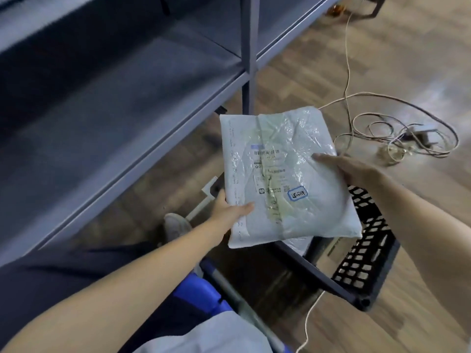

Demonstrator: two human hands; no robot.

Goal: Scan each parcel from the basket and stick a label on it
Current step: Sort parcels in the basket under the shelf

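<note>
Nearest, left hand (230, 209) gripping the lower left edge of a white plastic mailer parcel (285, 174), thumb on top. Right hand (356, 169) holding its right edge, thumb laid flat. Parcel held above the black slotted basket (367, 256), printed shipping label (270, 171) facing up. Beyond, grey metal shelving (127, 98); farther right, coiled cables (397, 138) on the wooden floor (407, 59).

Both forearms were bare, with no sleeves in sight. Dark navy trousers (51, 281) covered the leg at lower left, and a pale grey shoe (175, 225) showed near the frame's middle.
</note>
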